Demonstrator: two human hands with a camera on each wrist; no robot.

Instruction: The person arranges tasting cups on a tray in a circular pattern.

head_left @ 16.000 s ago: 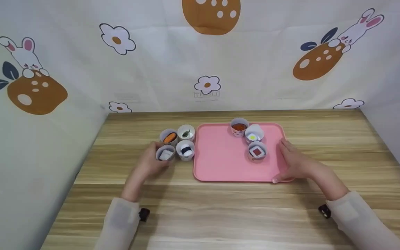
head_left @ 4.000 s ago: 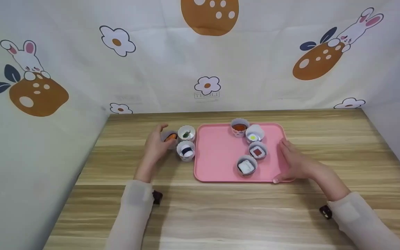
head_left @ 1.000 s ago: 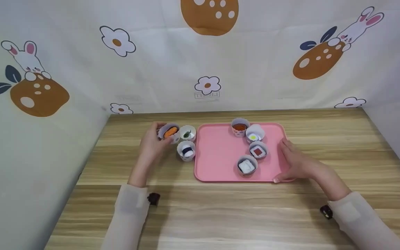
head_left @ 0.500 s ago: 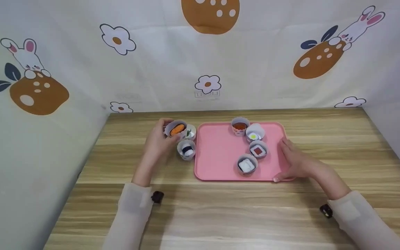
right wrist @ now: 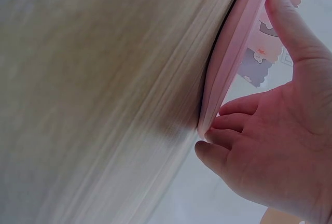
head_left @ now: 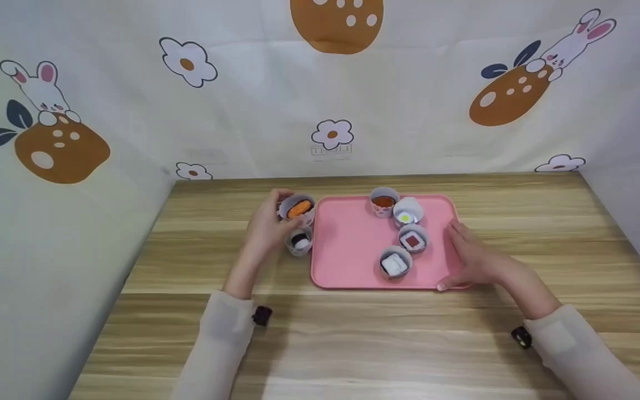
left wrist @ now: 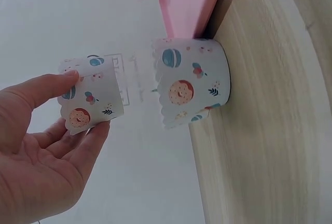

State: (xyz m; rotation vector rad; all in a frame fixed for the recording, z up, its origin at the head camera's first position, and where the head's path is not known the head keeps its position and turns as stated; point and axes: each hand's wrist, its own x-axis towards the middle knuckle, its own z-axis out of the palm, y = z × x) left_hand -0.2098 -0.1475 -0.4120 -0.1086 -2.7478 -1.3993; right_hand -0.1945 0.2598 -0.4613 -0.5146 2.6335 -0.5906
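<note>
My left hand (head_left: 266, 229) pinches a patterned paper baking cup (left wrist: 93, 97) between thumb and fingers, raised off the table. Inside it lies an orange toy sushi piece (head_left: 299, 209). The held cup hides the cup with the green leaf. Just nearer stands a cup with a black-banded white piece (head_left: 299, 243), beside the pink tray (head_left: 348, 261). My right hand (head_left: 475, 258) rests spread at the tray's front right corner, thumb at the front rim and fingers along the right rim. In the right wrist view, its fingertips touch the tray edge (right wrist: 228, 53).
On the tray's right half stand several cups: one with a red-orange filling (head_left: 383, 203), one with a yellow-centred white piece (head_left: 407, 215), one with a red-centred square (head_left: 412, 241), one with a white block (head_left: 395, 265). A patterned curtain (head_left: 259, 100) closes off the back.
The white-block cup has gone from the left group to the tray. My left hand has since lifted the orange-piece cup and carried it right towards the tray. The right hand has stayed put.
</note>
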